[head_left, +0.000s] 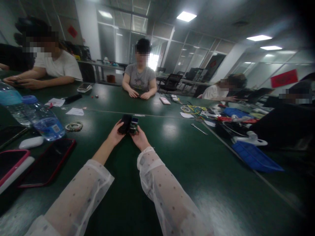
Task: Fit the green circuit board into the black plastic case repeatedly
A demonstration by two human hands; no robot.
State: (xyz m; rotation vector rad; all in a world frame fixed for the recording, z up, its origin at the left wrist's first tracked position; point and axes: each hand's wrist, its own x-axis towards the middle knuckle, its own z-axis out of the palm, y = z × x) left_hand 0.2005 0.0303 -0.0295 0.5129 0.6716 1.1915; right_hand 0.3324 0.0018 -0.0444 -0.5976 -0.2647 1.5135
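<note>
My left hand is closed around a black box-shaped case, over the middle of the green table. Right beside it, my right hand grips a small green circuit board with a pale square part at its top. The case and the board are side by side, close together; whether they touch I cannot tell. Sheer white dotted sleeves cover both forearms.
Water bottles, a red-edged phone and a beaded bracelet lie left. Tweezers, tangled cables and a blue tray are right. A person in grey sits opposite; other people sit around the table.
</note>
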